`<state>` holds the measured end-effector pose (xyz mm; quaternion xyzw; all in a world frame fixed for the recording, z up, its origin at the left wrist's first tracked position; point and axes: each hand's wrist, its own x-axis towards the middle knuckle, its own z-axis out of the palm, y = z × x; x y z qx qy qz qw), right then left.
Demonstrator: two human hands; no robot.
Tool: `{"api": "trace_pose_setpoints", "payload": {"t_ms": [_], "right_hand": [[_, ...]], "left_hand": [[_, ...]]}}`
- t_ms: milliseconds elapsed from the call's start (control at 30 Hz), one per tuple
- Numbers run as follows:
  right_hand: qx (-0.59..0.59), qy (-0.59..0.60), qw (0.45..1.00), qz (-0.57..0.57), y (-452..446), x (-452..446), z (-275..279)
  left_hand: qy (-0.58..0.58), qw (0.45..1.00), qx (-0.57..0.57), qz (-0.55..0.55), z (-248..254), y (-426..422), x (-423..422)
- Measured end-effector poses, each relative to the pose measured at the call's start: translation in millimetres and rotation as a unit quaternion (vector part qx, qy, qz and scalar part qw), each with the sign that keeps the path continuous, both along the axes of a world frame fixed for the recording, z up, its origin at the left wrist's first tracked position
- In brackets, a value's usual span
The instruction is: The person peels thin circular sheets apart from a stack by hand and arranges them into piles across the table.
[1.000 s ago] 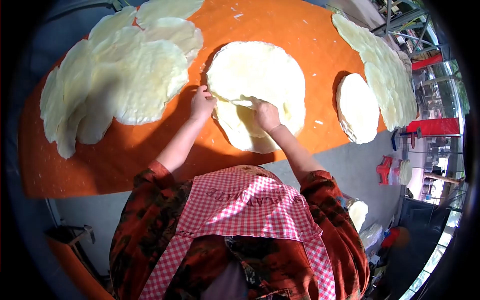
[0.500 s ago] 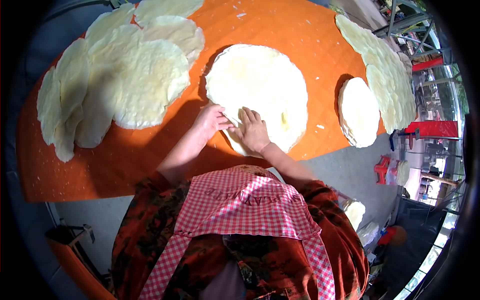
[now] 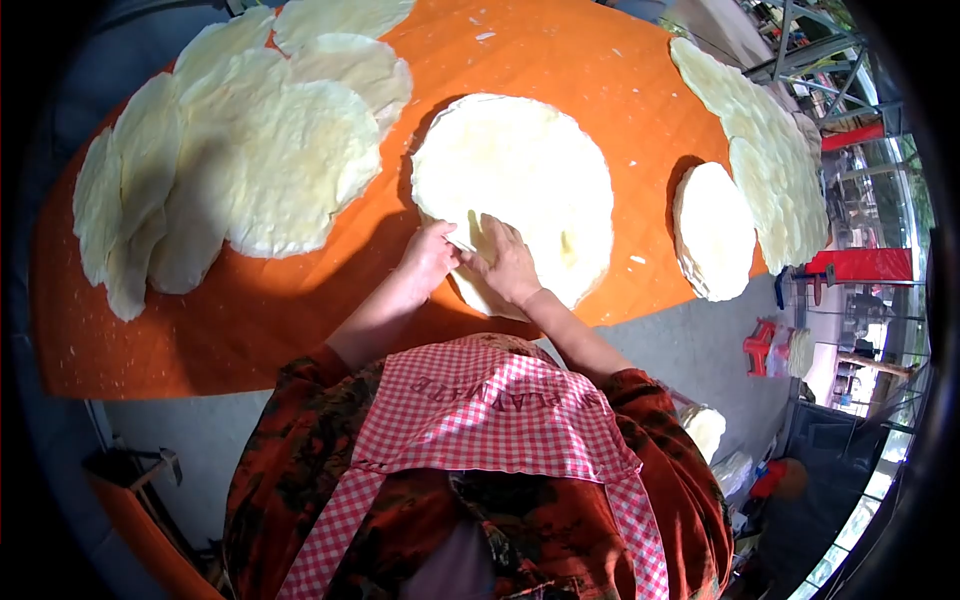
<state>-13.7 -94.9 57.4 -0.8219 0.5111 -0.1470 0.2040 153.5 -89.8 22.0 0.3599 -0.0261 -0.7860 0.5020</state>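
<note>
A pile of thin, round, cream-white sheets lies flat on the orange-covered table, close to its near edge. The outline is roughly circular, with an uneven, slightly ragged rim where layers show. Strong light washes the upper face nearly to white, faintly yellow in patches. A small yellowish crease marks the right part. At the near left, paler material reaches down in shadow, partly hidden.
</note>
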Motion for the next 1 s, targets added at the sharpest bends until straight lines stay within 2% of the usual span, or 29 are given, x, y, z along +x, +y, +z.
{"api": "trace_pose_setpoints", "payload": {"t_ms": [67,200,300,400,433,533,600,633,667,700,733,800,867,933,967,1000], "right_hand": [[-0.054,-0.007,0.998,0.019,-5,0,-7],[-0.102,0.077,0.989,0.067,-2,0,-16],[-0.106,0.056,0.99,0.069,1,-4,-22],[-0.018,0.007,0.999,0.042,6,-5,-7],[-0.085,-0.025,0.996,0.005,5,-3,-3],[0.031,-0.002,0.998,-0.058,-22,-14,4],[0.008,0.018,0.997,-0.076,-92,-43,3],[0.012,0.028,0.997,-0.072,-124,-61,30],[-0.05,-0.022,0.997,-0.061,-143,-72,68],[-0.113,0.036,0.992,-0.044,-149,-70,122],[-0.153,0.04,0.986,-0.043,-140,-66,164],[-0.108,0.014,0.994,-0.021,-127,-61,192],[-0.097,0.084,0.992,0.019,-115,-62,161],[-0.194,0.0,0.981,0.026,-97,-53,110],[-0.229,-0.061,0.97,0.048,-97,-50,92],[-0.063,-0.014,0.998,0.009,-94,-54,84]], "left_hand": [[0.018,1.0,-0.007,0.009,5,6,-1],[0.014,0.999,-0.028,0.03,0,13,-1],[0.0,0.999,-0.033,0.033,11,13,-2],[0.002,0.999,-0.047,0.025,19,9,-3],[0.007,0.998,-0.053,0.019,22,7,-5],[0.002,0.997,-0.077,0.024,48,7,-13],[-0.123,0.988,-0.095,0.017,30,15,-18],[-0.204,0.977,-0.068,-0.006,15,23,-20],[-0.283,0.958,-0.043,-0.028,2,29,-22],[-0.31,0.95,-0.043,-0.005,-12,35,-24],[-0.319,0.946,-0.049,0.013,-11,38,-27],[-0.336,0.938,-0.059,0.053,-10,42,-34],[-0.24,0.963,-0.074,0.098,0,37,-33],[-0.186,0.971,-0.047,0.14,13,25,-27],[-0.175,0.977,-0.038,0.111,-1,16,-20],[-0.197,0.973,-0.029,0.117,0,10,-20]]}}
